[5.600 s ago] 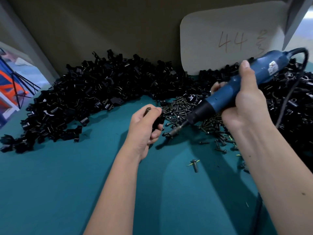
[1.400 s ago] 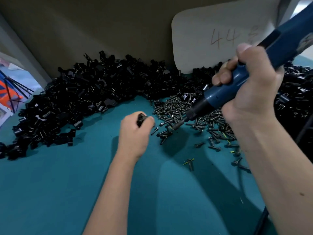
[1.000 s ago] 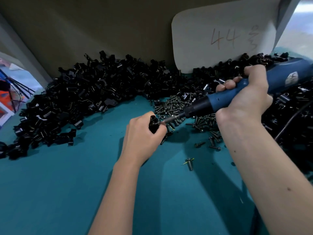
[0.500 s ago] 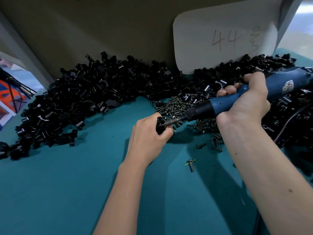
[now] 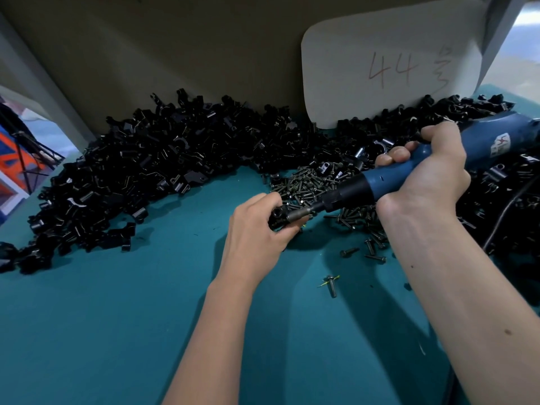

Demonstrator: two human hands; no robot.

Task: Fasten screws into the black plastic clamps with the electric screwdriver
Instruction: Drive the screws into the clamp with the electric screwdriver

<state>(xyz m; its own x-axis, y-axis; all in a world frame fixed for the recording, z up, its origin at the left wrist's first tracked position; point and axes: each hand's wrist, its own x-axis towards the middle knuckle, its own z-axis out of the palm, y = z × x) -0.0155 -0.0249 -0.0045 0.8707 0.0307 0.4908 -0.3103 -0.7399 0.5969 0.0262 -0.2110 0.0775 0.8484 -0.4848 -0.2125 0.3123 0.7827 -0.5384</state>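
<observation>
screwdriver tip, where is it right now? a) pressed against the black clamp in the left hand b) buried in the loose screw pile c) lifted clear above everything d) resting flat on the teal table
a: the electric screwdriver, gripped by the right hand, has its bit meeting the black clamp that the left hand holds, just beside the screw pile rather than in it.

Both forearms are bare from the near edge of the view up to the wrists, with no sleeve, glove, watch or ring showing. The left hand (image 5: 257, 229) and the right hand (image 5: 429, 176) are bare as well. A few small dark moles dot the right forearm (image 5: 455, 290), one nearer the elbow.
</observation>
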